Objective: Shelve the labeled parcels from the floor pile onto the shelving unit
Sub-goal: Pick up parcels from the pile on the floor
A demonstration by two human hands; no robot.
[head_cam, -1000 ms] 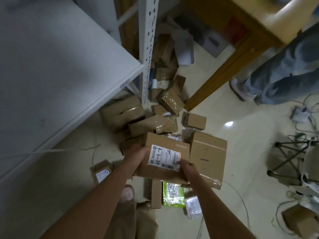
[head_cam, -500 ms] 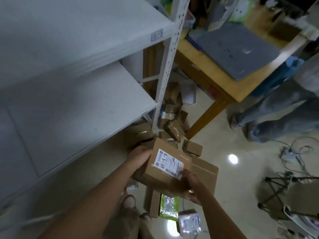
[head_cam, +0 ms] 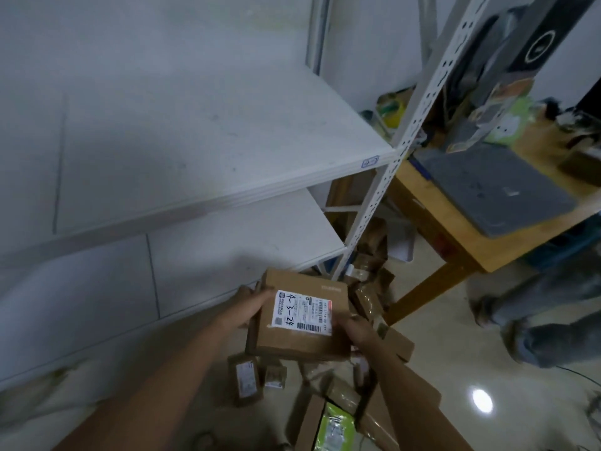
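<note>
holding one labeled cardboard parcel (head_cam: pixel 300 315) in both hands, fingers (head_cam: pixel 260 296) clamped; i see bare shelves (head_cam: pixel 227 138), floor pile (head_cam: pixel 338 398) waiting.

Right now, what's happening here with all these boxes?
A person holds a labeled cardboard parcel with both hands, the left hand on its left edge, the right hand at its right corner. It is up off the floor pile, in front of the white shelving unit, not yet on a shelf.
</note>
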